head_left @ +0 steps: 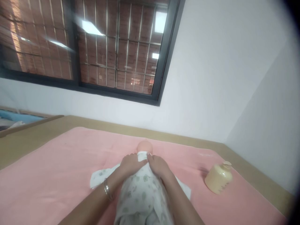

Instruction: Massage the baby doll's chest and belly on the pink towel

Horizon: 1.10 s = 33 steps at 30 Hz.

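A doll [144, 146] lies on its back on a pink mat [58, 162], its round head pointing away from me. White cloth [140, 193] with small green and grey prints covers its body up to the neck, and white flaps spread out on both sides. My left hand [131, 164] is closed on the cloth's upper edge, its thumb lying near the neck. On the opposite side my right hand [158, 164] also grips the cloth, close to the left thumb. Most of both hands' fingers are hidden behind the cloth. A silver bracelet [107, 189] circles my left wrist.
A pale yellow bottle [219, 178] with a neck at the top stands on the mat to the right. The mat covers a tan surface [100, 122] that meets the white wall [206, 78]. A dark-framed barred window [117, 47] is above. Something blue [21, 116] shows at far left.
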Available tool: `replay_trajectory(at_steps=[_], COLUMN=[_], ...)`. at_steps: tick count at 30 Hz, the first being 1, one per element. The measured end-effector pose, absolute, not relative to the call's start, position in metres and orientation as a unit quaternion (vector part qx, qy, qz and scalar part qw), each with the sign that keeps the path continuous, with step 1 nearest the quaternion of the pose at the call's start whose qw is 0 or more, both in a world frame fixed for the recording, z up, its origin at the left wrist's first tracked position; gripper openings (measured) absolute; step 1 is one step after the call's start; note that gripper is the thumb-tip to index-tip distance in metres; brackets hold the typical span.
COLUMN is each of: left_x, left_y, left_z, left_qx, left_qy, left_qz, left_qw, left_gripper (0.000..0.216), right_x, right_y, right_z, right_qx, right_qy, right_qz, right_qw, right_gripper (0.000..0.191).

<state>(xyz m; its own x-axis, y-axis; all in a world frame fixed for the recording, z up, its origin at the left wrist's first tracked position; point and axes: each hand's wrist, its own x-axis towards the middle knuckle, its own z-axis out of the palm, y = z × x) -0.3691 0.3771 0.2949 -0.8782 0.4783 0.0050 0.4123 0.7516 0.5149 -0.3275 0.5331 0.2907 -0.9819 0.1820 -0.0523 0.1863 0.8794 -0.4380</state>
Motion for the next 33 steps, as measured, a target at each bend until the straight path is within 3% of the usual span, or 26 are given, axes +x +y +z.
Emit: replay_trajectory(at_steps=[10,16,25,33], left_x=[-0.339,-0.343,-0.362,-0.363], left_y=[0.394,0.398,0.4,0.396], left_z=[0.285,0.282,0.277,0.277], left_qx=[0.238,0.215,0.22,0.222], left_qy=[0.965,0.964,0.947,0.946], left_qz=[0.089,0.154,0.228,0.225], left_qw=[-0.069,-0.019,-0.062,-0.072], left_gripper=[0.035,0.047,0.047,0.049], right_x=[-0.309,-0.325,-0.339,-0.328], right_y=[0.509,0.519,0.534,0.52], right_z=[0.302,0.285,0.273,0.284], right_qx=[0.079,0.105,0.116,0.111], right_qy=[0.984,0.978,0.967,0.981], right_qz=[-0.156,-0.183,-0.219,-0.149], right_qw=[-0.009,-0.012,-0.053,-0.06], right_gripper=[0.073,0.076,0.067,0.066])
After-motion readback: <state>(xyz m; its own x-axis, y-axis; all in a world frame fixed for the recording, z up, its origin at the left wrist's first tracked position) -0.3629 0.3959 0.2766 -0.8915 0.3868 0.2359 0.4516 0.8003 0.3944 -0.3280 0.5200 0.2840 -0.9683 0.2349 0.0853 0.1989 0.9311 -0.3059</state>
